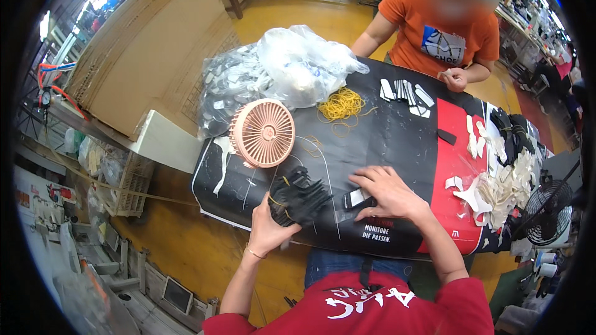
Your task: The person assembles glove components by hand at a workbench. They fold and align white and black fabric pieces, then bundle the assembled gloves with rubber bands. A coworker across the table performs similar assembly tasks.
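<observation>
My left hand is closed around a bundle of black strips, which fans out to the right; a yellow rubber band shows on it. My right hand is over the dark tabletop with fingers stretched and spread. Under its fingertips and thumb lies a small black piece with a white patch; whether the fingers press on it I cannot tell. Just beyond the bundle stands a pink fan.
A heap of clear plastic bags and yellow rubber bands lie farther back. White pieces sit near a person in orange. Whitish scraps, black pieces and a black fan are at right; a cardboard sheet rises left.
</observation>
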Demonstrator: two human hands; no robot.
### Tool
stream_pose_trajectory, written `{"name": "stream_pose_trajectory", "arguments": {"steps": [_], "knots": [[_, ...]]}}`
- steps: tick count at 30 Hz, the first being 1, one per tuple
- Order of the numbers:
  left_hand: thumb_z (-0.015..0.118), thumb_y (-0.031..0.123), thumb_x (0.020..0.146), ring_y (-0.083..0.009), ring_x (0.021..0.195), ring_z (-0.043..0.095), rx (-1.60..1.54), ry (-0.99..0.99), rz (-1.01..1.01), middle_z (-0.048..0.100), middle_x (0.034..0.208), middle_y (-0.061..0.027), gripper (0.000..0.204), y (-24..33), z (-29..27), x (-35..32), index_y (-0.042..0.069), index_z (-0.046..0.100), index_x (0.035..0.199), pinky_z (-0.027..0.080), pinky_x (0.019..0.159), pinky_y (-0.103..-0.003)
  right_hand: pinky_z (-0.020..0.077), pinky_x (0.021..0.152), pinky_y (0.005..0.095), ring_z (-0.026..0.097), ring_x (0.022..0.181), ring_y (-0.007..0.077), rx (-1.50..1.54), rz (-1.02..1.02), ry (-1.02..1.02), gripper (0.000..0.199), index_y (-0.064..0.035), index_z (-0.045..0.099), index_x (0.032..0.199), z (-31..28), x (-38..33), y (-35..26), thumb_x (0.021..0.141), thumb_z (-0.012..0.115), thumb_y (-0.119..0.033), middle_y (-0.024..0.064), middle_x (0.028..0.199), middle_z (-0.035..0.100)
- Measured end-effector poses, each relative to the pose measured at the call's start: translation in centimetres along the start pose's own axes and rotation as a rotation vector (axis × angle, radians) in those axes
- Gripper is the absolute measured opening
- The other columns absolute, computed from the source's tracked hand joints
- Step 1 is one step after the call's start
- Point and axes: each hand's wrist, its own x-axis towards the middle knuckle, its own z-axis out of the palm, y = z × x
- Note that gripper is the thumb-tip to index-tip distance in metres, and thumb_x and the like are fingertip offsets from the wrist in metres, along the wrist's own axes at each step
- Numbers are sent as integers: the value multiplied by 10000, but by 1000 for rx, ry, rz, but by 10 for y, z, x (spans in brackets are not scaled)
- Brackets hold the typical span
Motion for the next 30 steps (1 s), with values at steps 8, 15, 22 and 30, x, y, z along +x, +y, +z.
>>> {"name": "stream_pose_trajectory", "arguments": {"steps": [8,15,22,30], "knots": [[794,113,819,-130,948,619,-762,-1,-186,681,1058,-72,409,8,42,-3,-27,629,1166,503,868,-300,528,747,348,676,804,267,403,264,350,434,-21,703,1017,-5,-23,-5,717,865,-290,104,867,692],[797,366,856,-138,937,620,-808,68,-92,629,1090,-55,586,8,113,3,-27,541,1207,525,829,-275,525,796,312,663,877,170,891,476,707,490,26,662,1156,-6,-29,-69,766,857,-197,98,968,689],[730,713,713,-143,1145,567,-998,26,-167,559,1273,-65,1040,7,123,-14,2,401,1397,490,943,-306,500,856,420,567,1029,375,257,265,826,823,80,389,1462,37,-5,-99,962,533,-558,248,1239,498],[674,801,589,-231,1363,427,-1062,-102,-191,418,1479,-57,1257,12,101,-36,119,243,1552,373,1132,-425,468,905,435,532,1057,338,310,41,535,648,-57,504,1430,27,-11,-102,937,616,-462,157,1291,515]]}}
